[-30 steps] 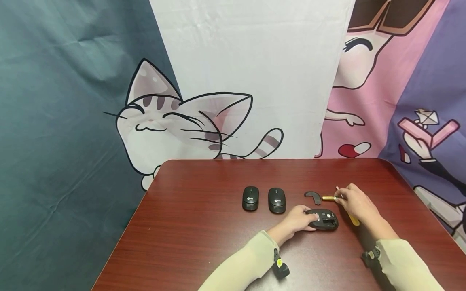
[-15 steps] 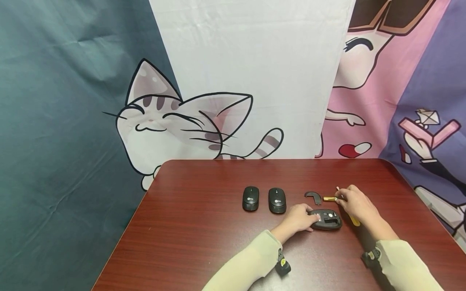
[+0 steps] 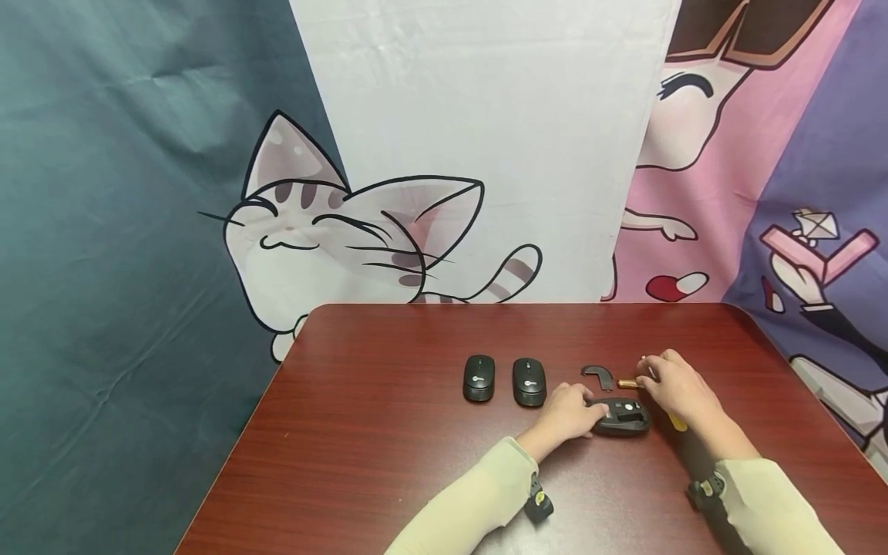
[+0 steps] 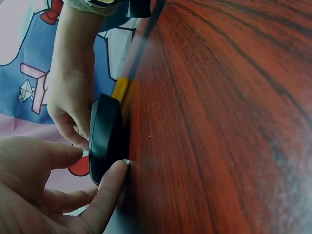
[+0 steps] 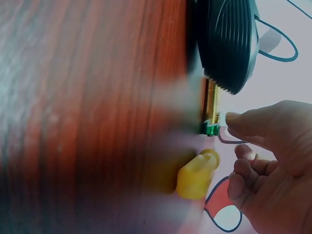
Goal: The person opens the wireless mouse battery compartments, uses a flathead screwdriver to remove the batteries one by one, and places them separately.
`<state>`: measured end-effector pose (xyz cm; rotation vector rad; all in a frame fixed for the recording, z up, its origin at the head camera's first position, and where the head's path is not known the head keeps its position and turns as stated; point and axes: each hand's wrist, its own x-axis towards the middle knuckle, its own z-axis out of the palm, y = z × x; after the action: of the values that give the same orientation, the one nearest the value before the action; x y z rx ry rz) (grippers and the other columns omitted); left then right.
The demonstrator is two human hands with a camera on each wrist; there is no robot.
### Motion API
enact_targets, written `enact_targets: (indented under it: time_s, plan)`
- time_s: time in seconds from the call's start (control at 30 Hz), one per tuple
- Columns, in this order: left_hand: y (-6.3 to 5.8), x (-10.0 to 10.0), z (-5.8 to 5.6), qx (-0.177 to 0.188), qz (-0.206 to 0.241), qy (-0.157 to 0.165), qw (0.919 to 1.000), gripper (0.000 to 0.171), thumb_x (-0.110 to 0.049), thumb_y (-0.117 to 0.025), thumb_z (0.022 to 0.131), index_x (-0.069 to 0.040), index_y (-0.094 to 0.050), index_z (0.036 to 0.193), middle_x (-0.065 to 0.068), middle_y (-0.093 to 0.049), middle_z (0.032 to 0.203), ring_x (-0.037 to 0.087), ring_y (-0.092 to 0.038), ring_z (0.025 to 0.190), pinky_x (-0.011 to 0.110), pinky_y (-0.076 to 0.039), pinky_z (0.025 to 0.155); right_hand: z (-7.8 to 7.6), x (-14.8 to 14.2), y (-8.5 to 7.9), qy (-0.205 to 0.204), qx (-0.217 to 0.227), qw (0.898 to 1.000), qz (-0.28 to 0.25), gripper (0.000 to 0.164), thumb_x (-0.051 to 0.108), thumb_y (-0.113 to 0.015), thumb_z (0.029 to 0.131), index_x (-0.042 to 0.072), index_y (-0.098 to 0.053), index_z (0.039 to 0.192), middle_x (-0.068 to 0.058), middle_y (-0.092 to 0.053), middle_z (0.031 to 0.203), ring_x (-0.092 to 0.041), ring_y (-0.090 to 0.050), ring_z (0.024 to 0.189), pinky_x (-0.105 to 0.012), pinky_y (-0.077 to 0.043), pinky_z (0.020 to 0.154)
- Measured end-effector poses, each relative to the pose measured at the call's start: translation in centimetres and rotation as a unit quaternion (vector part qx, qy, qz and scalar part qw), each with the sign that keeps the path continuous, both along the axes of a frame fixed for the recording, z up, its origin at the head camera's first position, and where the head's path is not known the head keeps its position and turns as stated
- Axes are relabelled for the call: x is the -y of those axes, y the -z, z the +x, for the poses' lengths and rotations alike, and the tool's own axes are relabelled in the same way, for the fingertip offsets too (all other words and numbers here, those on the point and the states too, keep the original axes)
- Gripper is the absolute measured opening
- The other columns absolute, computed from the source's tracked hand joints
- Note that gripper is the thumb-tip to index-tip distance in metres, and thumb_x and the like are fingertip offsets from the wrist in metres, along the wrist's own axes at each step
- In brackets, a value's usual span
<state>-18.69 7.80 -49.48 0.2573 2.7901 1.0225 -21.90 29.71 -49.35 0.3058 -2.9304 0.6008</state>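
My left hand (image 3: pixel 567 411) grips one end of a black computer mouse (image 3: pixel 622 420), which is turned underside up with its battery slot exposed. In the left wrist view, the thumb and fingers lie at opposite faces of the mouse (image 4: pixel 105 134). My right hand (image 3: pixel 673 381) hovers low at the end of a gold battery (image 3: pixel 627 383) behind the mouse. Seen from the right wrist, the thumb is close to the battery's green end (image 5: pixel 211 129) and the other fingers are loosely bent. Under the right hand lies a yellow-handled tool (image 3: pixel 677 422); its middle is hidden.
A curved black battery cover (image 3: pixel 598 376) lies just left of the battery. Two more black mice (image 3: pixel 479 378) stand side by side farther left on the reddish-brown table (image 3: pixel 347 432). Behind the table hangs a printed cloth backdrop (image 3: pixel 486 100).
The held mouse has shifted slightly right, then a little away from me, with the left hand. The battery has moved slightly nearer the mouse. The right hand has barely moved.
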Motion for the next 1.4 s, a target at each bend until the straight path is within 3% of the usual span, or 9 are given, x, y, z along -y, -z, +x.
enact_targets:
  time_s: [0.13,0.3,0.63,0.87,1.0,1.13,1.27,1.4]
  plan:
    - [-0.2,0.5,0.1,-0.013,-0.005,0.000,0.9999,0.031,-0.043,-0.070,0.092,-0.018,-0.073,0.110,-0.009,-0.060,0.092,0.004,-0.059,0.084,0.016,-0.050,0.074,0.2,0.5,-0.4,-0.001,-0.004,1.000,-0.005,0.018,0.011,-0.072,0.088,0.002,-0.071,0.104,-0.014,-0.054,0.093,-0.028,-0.053,0.078,-0.045,-0.051,0.063]
    - [-0.6,1.6,0.3,-0.058,-0.038,0.023,0.9973,0.032,-0.042,-0.067,0.095,-0.020,-0.071,0.118,-0.009,-0.061,0.098,0.005,-0.058,0.083,0.018,-0.051,0.072,0.6,1.4,-1.2,-0.010,-0.013,1.000,-0.014,0.021,0.011,-0.072,0.089,0.000,-0.071,0.108,-0.017,-0.058,0.097,-0.031,-0.055,0.083,-0.051,-0.054,0.070]
    - [-2.2,5.0,0.6,-0.140,-0.118,0.070,0.9805,0.037,-0.041,-0.066,0.095,-0.026,-0.066,0.129,-0.009,-0.067,0.118,0.009,-0.063,0.109,0.024,-0.056,0.088,1.4,3.8,-2.7,-0.038,-0.042,0.998,-0.034,0.025,0.011,-0.074,0.089,0.000,-0.071,0.111,-0.020,-0.063,0.105,-0.035,-0.059,0.093,-0.058,-0.056,0.080]
    - [-3.3,8.0,0.2,-0.154,-0.131,0.083,0.9758,0.041,-0.039,-0.066,0.095,-0.023,-0.063,0.133,-0.008,-0.063,0.132,0.011,-0.057,0.124,0.027,-0.056,0.099,1.9,5.9,-3.5,-0.062,-0.052,0.996,-0.037,0.036,0.009,-0.073,0.089,0.001,-0.066,0.124,-0.024,-0.062,0.120,-0.041,-0.060,0.107,-0.062,-0.055,0.089]
    - [-3.6,9.7,-0.1,-0.161,-0.129,0.097,0.9735,0.045,-0.038,-0.067,0.095,-0.021,-0.061,0.136,-0.006,-0.062,0.136,0.013,-0.054,0.127,0.029,-0.056,0.100,2.0,7.1,-3.8,-0.075,-0.051,0.995,-0.035,0.040,0.010,-0.071,0.091,0.000,-0.062,0.129,-0.025,-0.060,0.127,-0.045,-0.057,0.115,-0.069,-0.048,0.099]
    - [-3.4,11.3,-0.5,-0.173,-0.133,0.114,0.9690,0.049,-0.036,-0.067,0.095,-0.017,-0.058,0.139,-0.002,-0.059,0.141,0.017,-0.053,0.130,0.033,-0.052,0.108,2.1,8.3,-3.7,-0.088,-0.050,0.994,-0.028,0.044,0.010,-0.072,0.091,0.000,-0.060,0.132,-0.027,-0.057,0.134,-0.048,-0.052,0.124,-0.074,-0.039,0.106]
    - [-3.0,12.5,-0.9,-0.185,-0.147,0.129,0.9630,0.054,-0.036,-0.068,0.093,-0.014,-0.056,0.141,0.003,-0.055,0.147,0.021,-0.051,0.134,0.038,-0.048,0.114,2.1,9.4,-3.2,-0.098,-0.047,0.994,-0.027,0.049,0.010,-0.073,0.090,0.000,-0.058,0.136,-0.028,-0.055,0.139,-0.048,-0.051,0.127,-0.068,-0.045,0.106]
    - [-2.6,13.2,-1.4,-0.187,-0.167,0.144,0.9573,0.060,-0.039,-0.070,0.092,-0.013,-0.054,0.143,0.006,-0.051,0.151,0.023,-0.048,0.138,0.042,-0.044,0.117,2.2,10.5,-2.8,-0.105,-0.036,0.994,-0.023,0.054,0.014,-0.074,0.090,0.001,-0.056,0.139,-0.029,-0.052,0.141,-0.049,-0.051,0.128,-0.068,-0.046,0.105]
